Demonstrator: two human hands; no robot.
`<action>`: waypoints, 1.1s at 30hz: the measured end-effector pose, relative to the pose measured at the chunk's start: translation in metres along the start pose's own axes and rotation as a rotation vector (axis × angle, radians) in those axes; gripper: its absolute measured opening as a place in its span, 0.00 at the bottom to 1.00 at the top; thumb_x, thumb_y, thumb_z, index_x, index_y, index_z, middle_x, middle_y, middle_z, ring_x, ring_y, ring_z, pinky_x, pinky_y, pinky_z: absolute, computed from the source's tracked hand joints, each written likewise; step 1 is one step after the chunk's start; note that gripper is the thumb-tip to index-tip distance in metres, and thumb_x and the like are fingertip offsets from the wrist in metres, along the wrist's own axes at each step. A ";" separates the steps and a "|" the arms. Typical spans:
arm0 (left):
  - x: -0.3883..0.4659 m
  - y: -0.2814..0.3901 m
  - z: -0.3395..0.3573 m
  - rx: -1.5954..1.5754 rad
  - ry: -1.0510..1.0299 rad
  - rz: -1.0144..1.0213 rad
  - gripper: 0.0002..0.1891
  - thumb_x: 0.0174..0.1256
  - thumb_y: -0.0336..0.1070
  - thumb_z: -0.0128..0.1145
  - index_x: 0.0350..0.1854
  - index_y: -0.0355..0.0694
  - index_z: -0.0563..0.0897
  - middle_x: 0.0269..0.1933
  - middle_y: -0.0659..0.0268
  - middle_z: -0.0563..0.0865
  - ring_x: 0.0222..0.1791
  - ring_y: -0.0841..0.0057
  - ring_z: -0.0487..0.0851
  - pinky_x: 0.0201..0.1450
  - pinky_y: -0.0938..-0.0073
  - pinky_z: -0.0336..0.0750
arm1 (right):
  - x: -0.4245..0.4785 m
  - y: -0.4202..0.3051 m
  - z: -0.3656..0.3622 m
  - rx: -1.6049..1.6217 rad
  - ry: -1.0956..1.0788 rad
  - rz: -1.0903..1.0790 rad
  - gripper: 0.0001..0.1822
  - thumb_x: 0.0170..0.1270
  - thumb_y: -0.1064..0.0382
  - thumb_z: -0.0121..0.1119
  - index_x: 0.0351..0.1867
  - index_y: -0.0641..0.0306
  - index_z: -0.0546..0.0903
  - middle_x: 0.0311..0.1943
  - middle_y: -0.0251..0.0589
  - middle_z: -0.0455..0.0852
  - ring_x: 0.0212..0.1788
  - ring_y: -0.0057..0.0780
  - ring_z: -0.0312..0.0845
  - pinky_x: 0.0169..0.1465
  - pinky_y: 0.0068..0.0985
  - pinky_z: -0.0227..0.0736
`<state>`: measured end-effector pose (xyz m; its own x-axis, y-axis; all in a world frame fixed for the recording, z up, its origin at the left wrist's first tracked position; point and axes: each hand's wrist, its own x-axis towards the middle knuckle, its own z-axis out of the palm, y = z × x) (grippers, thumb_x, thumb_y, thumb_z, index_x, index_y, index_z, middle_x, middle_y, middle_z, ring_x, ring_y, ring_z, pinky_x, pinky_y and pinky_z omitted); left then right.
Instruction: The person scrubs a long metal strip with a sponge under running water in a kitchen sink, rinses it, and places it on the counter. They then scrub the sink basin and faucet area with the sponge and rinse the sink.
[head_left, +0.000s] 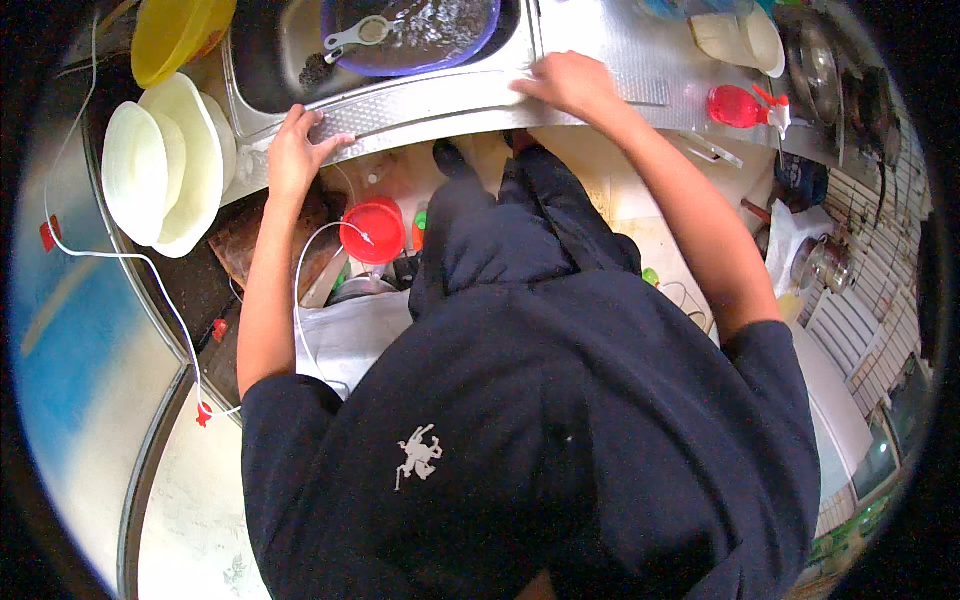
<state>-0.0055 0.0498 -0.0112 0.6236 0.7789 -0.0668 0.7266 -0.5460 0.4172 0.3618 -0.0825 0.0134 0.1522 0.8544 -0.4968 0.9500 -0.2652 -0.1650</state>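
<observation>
My left hand (298, 150) rests on the front rim of the stainless steel sink (420, 105), thumb and fingers spread, holding nothing. Further right, my right hand (574, 84) is curled low over the steel countertop (645, 56). A pale patch shows at its fingertips; whether that is a held thing or glare, I cannot tell. Inside the sink sits a purple basin (450, 66) with water in it. A small pale slotted scoop or strainer (367, 31) lies at the basin's left side. Beside it in the sink is a dark scouring pad (316, 73).
White bowls (135, 172) and a yellow basin (176, 37) stand to the left. On the right counter are a red spray bottle (735, 106) and a pale container (739, 41). Below the counter is a red bucket (373, 229). A white cable (165, 289) runs down the left.
</observation>
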 end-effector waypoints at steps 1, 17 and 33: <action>0.000 -0.001 0.003 0.005 -0.001 0.020 0.29 0.44 0.53 0.74 0.43 0.33 0.84 0.41 0.56 0.81 0.40 0.57 0.83 0.43 0.62 0.76 | 0.008 -0.020 0.005 0.021 0.026 -0.061 0.27 0.58 0.35 0.57 0.33 0.59 0.87 0.32 0.49 0.88 0.38 0.46 0.86 0.43 0.42 0.79; 0.002 -0.004 0.000 0.033 -0.034 0.036 0.28 0.46 0.54 0.70 0.41 0.34 0.83 0.39 0.59 0.81 0.39 0.55 0.83 0.41 0.61 0.77 | -0.048 0.105 -0.028 -0.179 -0.026 0.112 0.29 0.62 0.32 0.53 0.32 0.57 0.86 0.30 0.49 0.87 0.37 0.50 0.84 0.43 0.44 0.78; 0.001 -0.002 -0.003 0.106 -0.065 -0.002 0.30 0.47 0.55 0.70 0.44 0.33 0.83 0.47 0.55 0.82 0.44 0.53 0.83 0.45 0.57 0.78 | 0.031 -0.061 0.009 0.115 0.019 -0.227 0.27 0.62 0.33 0.52 0.39 0.52 0.86 0.36 0.47 0.88 0.41 0.49 0.85 0.45 0.43 0.78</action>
<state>-0.0073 0.0522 -0.0090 0.6371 0.7601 -0.1280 0.7521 -0.5766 0.3192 0.3061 -0.0438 0.0007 -0.0552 0.9058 -0.4201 0.9233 -0.1139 -0.3668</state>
